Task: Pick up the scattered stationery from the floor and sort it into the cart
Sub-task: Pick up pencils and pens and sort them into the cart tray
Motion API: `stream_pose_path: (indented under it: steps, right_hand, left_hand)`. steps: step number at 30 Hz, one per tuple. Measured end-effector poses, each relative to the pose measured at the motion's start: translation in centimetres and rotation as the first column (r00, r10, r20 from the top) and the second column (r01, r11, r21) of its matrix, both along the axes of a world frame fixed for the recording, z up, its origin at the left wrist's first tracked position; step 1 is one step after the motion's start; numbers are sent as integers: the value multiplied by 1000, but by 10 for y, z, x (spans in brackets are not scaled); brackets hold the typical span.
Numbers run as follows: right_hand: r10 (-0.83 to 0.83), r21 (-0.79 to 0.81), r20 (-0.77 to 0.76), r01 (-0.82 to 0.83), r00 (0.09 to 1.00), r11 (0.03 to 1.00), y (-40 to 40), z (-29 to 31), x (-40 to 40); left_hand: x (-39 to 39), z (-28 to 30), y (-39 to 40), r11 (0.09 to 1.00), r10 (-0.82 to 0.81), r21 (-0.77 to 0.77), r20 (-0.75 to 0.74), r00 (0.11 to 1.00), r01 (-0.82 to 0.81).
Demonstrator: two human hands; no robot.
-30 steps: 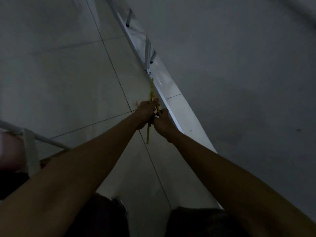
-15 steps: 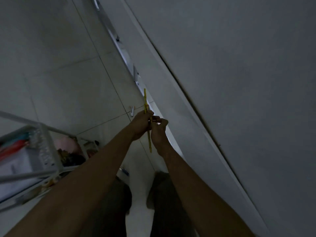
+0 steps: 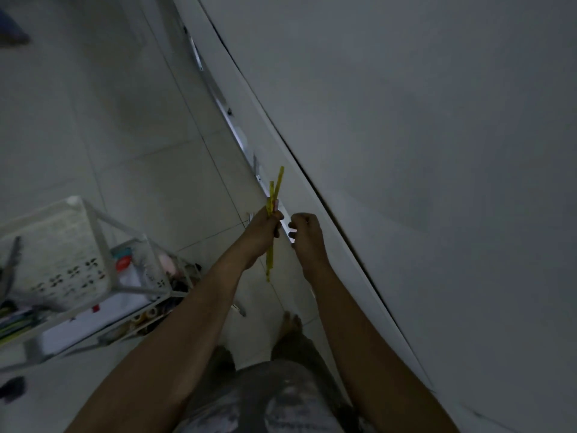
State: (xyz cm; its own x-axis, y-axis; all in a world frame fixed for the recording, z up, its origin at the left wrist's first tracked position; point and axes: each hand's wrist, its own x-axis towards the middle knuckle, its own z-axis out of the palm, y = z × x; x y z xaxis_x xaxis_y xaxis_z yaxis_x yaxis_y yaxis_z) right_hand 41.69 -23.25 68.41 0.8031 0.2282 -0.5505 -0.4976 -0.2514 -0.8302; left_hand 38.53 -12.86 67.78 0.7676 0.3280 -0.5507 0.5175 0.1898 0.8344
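Dim light falls on a floor of large pale tiles (image 3: 103,126) with thin dark joints, which meets a plain white wall (image 3: 421,120) along a slanting line where a pale metal rail (image 3: 218,98) runs at the wall's foot.

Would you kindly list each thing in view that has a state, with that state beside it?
Yellow pencils: bunched, roughly upright, held off the floor.
Left hand: grips the pencils near their middle.
Right hand: fingers curled, apart from the pencils, holding nothing visible.
Cart: standing at the left, tiers already holding stationery.
White basket: on the cart's top tier; contents unclear.
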Motion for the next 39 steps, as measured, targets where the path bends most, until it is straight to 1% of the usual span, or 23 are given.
stream_pose_path:
  steps: [3, 6, 8, 11, 13, 15, 18, 20, 23, 27, 32, 36, 39]
  right_hand:
    - [24, 62, 88, -30, 996, 998, 16, 20, -5]
    - [1, 143, 102, -16, 995, 990, 36, 35, -14]
    - [-19, 185, 122, -4, 992, 983, 49, 44, -23]
    - [-37, 204, 187, -2, 982, 979, 67, 51, -38]
    - [-53, 206, 223, 6, 973, 979, 77, 53, -45]
    - [-72, 192, 247, 24, 966, 981, 86, 52, -53]
    - [-80, 150, 285, 38, 955, 988, 102, 50, -65]
    - [-72, 165, 301, 23, 951, 986, 114, 53, -74]
    - [-32, 183, 318, -28, 948, 983, 137, 60, -88]
    - [93, 105, 419, -150, 903, 983, 173, 63, -113]
    - [200, 119, 434, -276, 879, 954, 207, 70, -142]
    - [272, 131, 480, -375, 834, 918, 220, 69, -163]
    - [313, 166, 450, -423, 836, 891, 227, 65, -176]
  left_hand:
    - [-14, 22, 11, 1000, -4, -11, 47, 999, 5]
    - [-31, 42, 23, 998, -51, -22, 82, 995, 53]
    - [-44, 53, 31, 987, -156, 45, 102, 982, 152]
    - [-62, 64, 45, 947, -293, 175, 112, 950, 271]
    - [-74, 70, 56, 922, -334, 248, 116, 935, 299]
    - [-86, 75, 69, 906, -360, 284, 123, 925, 315]
    - [-102, 77, 91, 851, -423, 373, 68, 904, 370]
    - [-113, 76, 106, 833, -411, 416, 26, 911, 364]
    - [-132, 78, 127, 817, -341, 494, 2, 940, 296]
    - [-155, 87, 154, 808, -268, 553, 41, 962, 202]
    - [-183, 91, 186, 802, -166, 573, -61, 984, 171]
    - [-206, 90, 205, 797, -114, 590, -58, 992, 126]
    - [-221, 88, 216, 778, -113, 614, -71, 991, 133]
